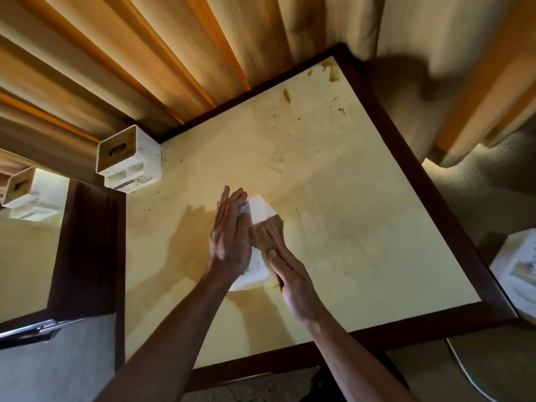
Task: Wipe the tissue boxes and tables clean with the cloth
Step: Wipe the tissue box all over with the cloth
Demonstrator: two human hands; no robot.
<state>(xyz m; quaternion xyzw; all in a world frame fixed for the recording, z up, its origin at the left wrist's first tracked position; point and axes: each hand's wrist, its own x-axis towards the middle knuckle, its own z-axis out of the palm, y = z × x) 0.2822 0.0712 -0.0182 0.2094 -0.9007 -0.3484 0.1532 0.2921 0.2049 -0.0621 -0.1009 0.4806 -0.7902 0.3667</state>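
Stained tabletop (333, 198), boxy tissue box (259, 210)

We seem to be in an eatery: a dark-framed bench (290, 158), a tissue box (129, 161) at its far-left corner, curtains (145, 53) beyond.

We are seeing a pale yellow table (333, 198) framed in dark brown wood, its top carrying brownish stains near the far corner; a white tissue box (261, 210) is showing printed dark lines on one face; a brown cloth (268, 232) is lying against it; another white tissue box (130, 161) is wearing a tan top; golden-orange curtains (145, 53) are hanging in folded stripes behind.
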